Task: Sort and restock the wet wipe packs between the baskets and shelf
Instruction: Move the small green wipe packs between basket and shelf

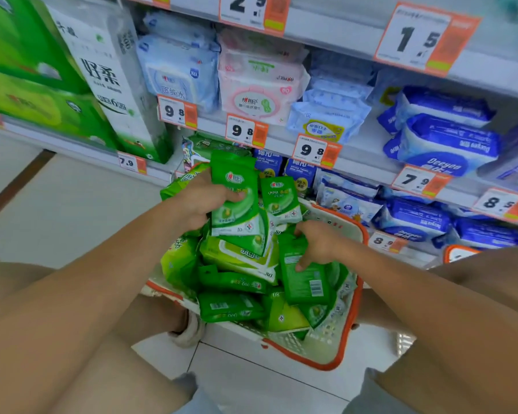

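Left hand [202, 201] grips two upright green packs [237, 198]; right hand [319, 245] pinches one barcode-side-up pack [304, 280] over the heaped basket [349, 333].

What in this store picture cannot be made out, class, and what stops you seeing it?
- Head view: basket floor, buried under green wipe packs.
- Second basket, cut off by the right arm.
- Small print on the price tags, blurred.
- Left hand fingertips, behind the held green pack.
- Right hand palm, turned down.
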`<action>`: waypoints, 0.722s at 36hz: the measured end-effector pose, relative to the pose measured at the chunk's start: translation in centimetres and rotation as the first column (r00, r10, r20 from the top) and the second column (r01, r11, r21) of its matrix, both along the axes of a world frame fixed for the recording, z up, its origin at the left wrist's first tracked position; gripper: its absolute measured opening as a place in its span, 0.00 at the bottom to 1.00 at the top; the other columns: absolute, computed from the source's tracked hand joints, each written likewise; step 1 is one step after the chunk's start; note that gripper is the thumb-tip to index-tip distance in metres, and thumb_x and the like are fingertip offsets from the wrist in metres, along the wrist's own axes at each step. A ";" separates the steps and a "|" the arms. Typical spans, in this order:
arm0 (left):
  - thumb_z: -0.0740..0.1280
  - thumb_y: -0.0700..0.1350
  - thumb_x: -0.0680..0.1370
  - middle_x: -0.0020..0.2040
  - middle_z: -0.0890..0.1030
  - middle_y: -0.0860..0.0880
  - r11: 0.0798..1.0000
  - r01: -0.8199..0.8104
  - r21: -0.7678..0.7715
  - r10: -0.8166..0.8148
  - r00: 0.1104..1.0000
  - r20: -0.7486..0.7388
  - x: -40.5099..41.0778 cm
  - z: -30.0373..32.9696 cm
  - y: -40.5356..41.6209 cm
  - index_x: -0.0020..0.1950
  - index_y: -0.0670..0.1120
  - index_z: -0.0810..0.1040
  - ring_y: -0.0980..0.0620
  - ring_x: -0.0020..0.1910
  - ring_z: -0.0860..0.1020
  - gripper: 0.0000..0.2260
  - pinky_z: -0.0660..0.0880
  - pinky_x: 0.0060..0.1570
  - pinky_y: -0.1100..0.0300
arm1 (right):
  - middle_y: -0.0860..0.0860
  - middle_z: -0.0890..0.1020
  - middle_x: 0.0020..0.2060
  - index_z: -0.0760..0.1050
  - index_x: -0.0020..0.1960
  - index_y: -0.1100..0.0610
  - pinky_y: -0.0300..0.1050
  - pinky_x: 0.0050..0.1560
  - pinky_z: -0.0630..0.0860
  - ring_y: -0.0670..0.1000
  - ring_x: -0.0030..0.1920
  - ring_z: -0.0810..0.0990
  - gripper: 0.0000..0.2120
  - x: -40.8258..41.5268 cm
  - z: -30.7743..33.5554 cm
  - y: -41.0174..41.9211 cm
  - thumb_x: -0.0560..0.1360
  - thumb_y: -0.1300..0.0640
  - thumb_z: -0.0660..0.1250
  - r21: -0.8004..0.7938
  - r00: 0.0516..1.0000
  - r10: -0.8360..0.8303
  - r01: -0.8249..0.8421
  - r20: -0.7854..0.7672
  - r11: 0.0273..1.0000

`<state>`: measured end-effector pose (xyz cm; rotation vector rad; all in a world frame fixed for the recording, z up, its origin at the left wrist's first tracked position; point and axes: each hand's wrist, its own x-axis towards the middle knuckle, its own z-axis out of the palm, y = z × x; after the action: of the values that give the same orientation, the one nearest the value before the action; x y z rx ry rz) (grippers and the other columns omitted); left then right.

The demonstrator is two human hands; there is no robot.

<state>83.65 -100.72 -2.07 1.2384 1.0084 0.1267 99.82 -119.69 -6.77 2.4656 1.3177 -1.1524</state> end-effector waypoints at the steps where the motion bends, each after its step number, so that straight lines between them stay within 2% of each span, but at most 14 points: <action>1: 0.75 0.33 0.71 0.52 0.85 0.48 1.000 0.007 -0.014 -0.007 1.000 0.012 0.0 0.1 -0.1 0.65 0.45 0.74 0.50 0.49 0.85 0.24 0.82 0.46 0.53 | 0.56 0.71 0.73 0.64 0.76 0.60 0.49 0.58 0.78 0.59 0.66 0.75 0.46 0.2 0.5 0.3 0.66 0.49 0.81 -0.006 0.998 -0.046 0.046 -0.047 0.999; 4: 0.74 0.32 0.72 0.54 0.84 0.46 0.999 0.053 -0.005 -0.053 0.999 -0.001 0.1 0.0 -0.6 0.64 0.46 0.73 0.49 0.50 0.84 0.23 0.81 0.47 0.53 | 0.56 0.64 0.76 0.58 0.79 0.60 0.45 0.37 0.83 0.59 0.58 0.78 0.42 0.8 2.7 1.2 0.72 0.57 0.77 0.031 0.928 -0.303 0.317 -0.218 0.948; 8: 0.74 0.31 0.71 0.57 0.83 0.46 0.990 0.142 0.022 -0.140 0.988 -0.071 -0.3 -1.3 -1.0 0.69 0.45 0.71 0.47 0.54 0.83 0.29 0.79 0.57 0.49 | 0.54 0.70 0.67 0.58 0.79 0.52 0.44 0.30 0.82 0.52 0.42 0.79 0.34 1.1 4.8 2.1 0.77 0.62 0.69 0.178 0.866 -0.411 0.468 -0.284 0.865; 10: 0.75 0.32 0.71 0.57 0.83 0.46 0.986 0.161 -0.037 -0.164 0.982 -0.093 -0.8 -2.0 -1.0 0.70 0.44 0.70 0.46 0.54 0.83 0.30 0.78 0.58 0.47 | 0.54 0.71 0.65 0.60 0.78 0.54 0.43 0.33 0.83 0.53 0.44 0.81 0.32 0.2 4.7 2.1 0.78 0.63 0.68 0.113 0.825 -0.433 0.500 -0.363 0.858; 11: 0.75 0.32 0.71 0.56 0.84 0.46 0.983 0.174 -0.060 -0.180 0.978 -0.108 -1.2 -2.4 -1.0 0.71 0.45 0.70 0.46 0.54 0.83 0.30 0.78 0.58 0.46 | 0.54 0.69 0.68 0.60 0.78 0.55 0.46 0.40 0.84 0.54 0.49 0.81 0.33 -0.3 4.4 2.1 0.76 0.64 0.70 0.036 0.761 -0.454 0.528 -0.464 0.849; 13: 0.75 0.32 0.70 0.56 0.84 0.46 0.980 0.178 -0.090 -0.189 0.973 -0.132 -1.8 -3.0 -0.9 0.70 0.45 0.71 0.46 0.54 0.83 0.30 0.78 0.58 0.47 | 0.57 0.63 0.74 0.56 0.79 0.54 0.52 0.55 0.82 0.57 0.58 0.80 0.42 -1.2 3.3 1.9 0.72 0.69 0.74 -0.112 0.542 -0.482 0.577 -0.688 0.809; 14: 0.75 0.32 0.70 0.56 0.84 0.46 0.980 0.172 -0.095 -0.184 0.973 -0.136 -2.0 -3.3 -0.8 0.69 0.44 0.71 0.46 0.54 0.83 0.29 0.78 0.58 0.47 | 0.58 0.61 0.76 0.54 0.80 0.53 0.52 0.59 0.80 0.57 0.62 0.79 0.47 -1.5 2.4 1.8 0.70 0.71 0.75 -0.116 0.514 -0.462 0.568 -0.723 0.815; 15: 0.75 0.33 0.71 0.56 0.84 0.46 0.983 0.162 -0.086 -0.173 0.975 -0.142 -2.1 -3.4 -0.6 0.68 0.44 0.73 0.46 0.54 0.83 0.27 0.78 0.59 0.46 | 0.58 0.60 0.77 0.52 0.80 0.53 0.50 0.61 0.79 0.58 0.65 0.76 0.49 -1.7 1.6 1.8 0.69 0.72 0.75 -0.082 0.565 -0.432 0.539 -0.703 0.838; 16: 0.76 0.36 0.71 0.57 0.84 0.46 0.987 0.146 -0.061 -0.154 0.976 -0.154 -2.2 -3.4 -0.5 0.65 0.44 0.75 0.47 0.55 0.82 0.24 0.76 0.61 0.46 | 0.58 0.61 0.77 0.53 0.80 0.54 0.47 0.61 0.77 0.58 0.69 0.73 0.49 -1.8 1.0 1.8 0.69 0.71 0.76 -0.018 0.680 -0.375 0.470 -0.630 0.883; 17: 0.76 0.40 0.72 0.58 0.83 0.46 0.992 0.125 -0.020 -0.127 0.978 -0.165 -2.2 -3.4 -0.2 0.63 0.45 0.76 0.47 0.56 0.82 0.21 0.75 0.63 0.45 | 0.57 0.65 0.75 0.56 0.79 0.56 0.45 0.60 0.76 0.58 0.71 0.70 0.46 -1.9 0.5 1.8 0.69 0.70 0.76 0.047 0.784 -0.314 0.399 -0.536 0.916; 19: 0.76 0.47 0.73 0.58 0.83 0.48 0.994 0.076 0.072 -0.064 0.985 -0.159 -2.0 -3.1 0.3 0.62 0.46 0.78 0.49 0.57 0.81 0.19 0.72 0.66 0.47 | 0.56 0.75 0.66 0.68 0.72 0.59 0.44 0.57 0.73 0.58 0.68 0.73 0.36 -1.7 -0.4 1.7 0.68 0.65 0.79 0.141 0.881 -0.251 0.330 -0.401 0.933; 21: 0.74 0.48 0.75 0.58 0.83 0.50 0.986 0.011 0.169 0.009 0.993 -0.118 -1.7 -2.4 0.7 0.62 0.45 0.78 0.52 0.54 0.81 0.18 0.75 0.60 0.54 | 0.56 0.79 0.61 0.74 0.67 0.61 0.44 0.58 0.72 0.57 0.63 0.76 0.30 -1.1 -1.1 1.6 0.68 0.61 0.79 0.168 0.890 -0.248 0.330 -0.382 0.929; 23: 0.72 0.46 0.77 0.56 0.82 0.52 0.967 -0.036 0.254 0.053 0.997 -0.061 -1.5 -1.6 1.1 0.64 0.46 0.76 0.55 0.52 0.81 0.16 0.76 0.50 0.61 | 0.56 0.79 0.60 0.74 0.69 0.63 0.43 0.58 0.72 0.54 0.59 0.77 0.29 -0.5 -1.5 1.4 0.71 0.59 0.78 0.169 0.885 -0.244 0.332 -0.397 0.928; 26: 0.70 0.48 0.79 0.58 0.83 0.51 0.965 -0.090 0.245 0.096 0.995 -0.013 -1.8 -1.1 1.7 0.65 0.48 0.76 0.51 0.56 0.81 0.16 0.78 0.57 0.53 | 0.51 0.77 0.50 0.78 0.59 0.55 0.39 0.46 0.71 0.51 0.53 0.76 0.17 -0.4 -1.6 1.3 0.73 0.56 0.76 0.135 0.884 -0.203 0.283 -0.421 0.950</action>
<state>81.90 -99.01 -3.18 1.4185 1.0970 0.3178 99.47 -118.44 -8.40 2.6941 1.2855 -1.7524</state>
